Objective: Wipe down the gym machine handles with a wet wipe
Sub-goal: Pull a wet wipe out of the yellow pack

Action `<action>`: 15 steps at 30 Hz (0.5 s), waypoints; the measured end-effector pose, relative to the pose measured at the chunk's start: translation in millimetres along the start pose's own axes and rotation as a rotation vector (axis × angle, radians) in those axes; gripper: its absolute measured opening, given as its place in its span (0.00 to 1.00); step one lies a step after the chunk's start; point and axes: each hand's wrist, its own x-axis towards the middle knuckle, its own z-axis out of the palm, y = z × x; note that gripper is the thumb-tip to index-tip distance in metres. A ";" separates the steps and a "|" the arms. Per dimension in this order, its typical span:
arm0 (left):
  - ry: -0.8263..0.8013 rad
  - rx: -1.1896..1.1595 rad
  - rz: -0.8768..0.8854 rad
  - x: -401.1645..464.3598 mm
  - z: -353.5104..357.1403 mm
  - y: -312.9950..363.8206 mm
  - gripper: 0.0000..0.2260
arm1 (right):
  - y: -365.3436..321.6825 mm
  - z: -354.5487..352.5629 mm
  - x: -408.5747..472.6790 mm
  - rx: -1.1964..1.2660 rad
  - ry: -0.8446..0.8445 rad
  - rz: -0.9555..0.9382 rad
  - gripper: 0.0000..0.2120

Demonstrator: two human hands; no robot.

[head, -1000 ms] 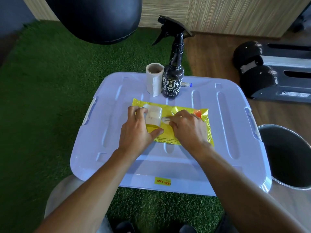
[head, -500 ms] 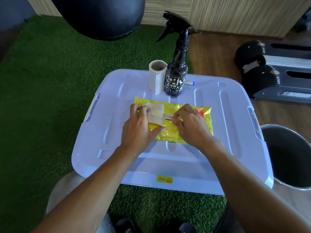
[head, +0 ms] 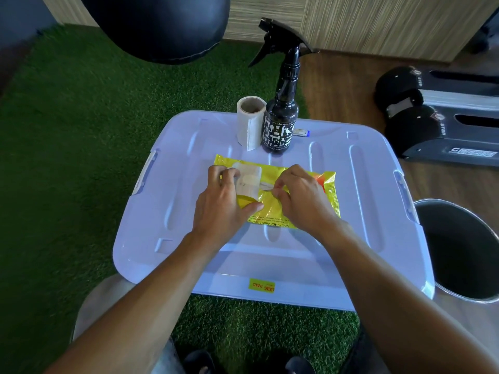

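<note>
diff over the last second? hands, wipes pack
Barely anything. Left hand holds the flap peeled back on the wipes pack, as before. Right hand has bunched its fingertips tighter at the opening, pinching at a wipe not yet pulled out. Pack, spray bottle and roll sit unmoved on the lid.

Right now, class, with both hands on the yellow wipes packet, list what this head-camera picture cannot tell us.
- Wipe: right hand covers the yellow packet opening.
- Packet's small print: too small to read.
- Left hand hides the packet's left part.
- Metal bin: cut by right edge.
- Small item behind spray bottle: mostly hidden.
</note>
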 end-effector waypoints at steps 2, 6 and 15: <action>0.000 0.003 -0.002 0.0 0.4 0.8 0.34 | -3.9 -0.6 3.4 0.007 -0.008 0.011 0.04; -0.002 0.016 -0.010 0.2 0.8 3.1 0.34 | -11.6 -4.3 6.6 0.057 -0.034 -0.025 0.04; -0.044 0.013 -0.046 0.6 -2.5 2.0 0.36 | -3.3 -9.3 1.3 0.174 -0.065 -0.005 0.07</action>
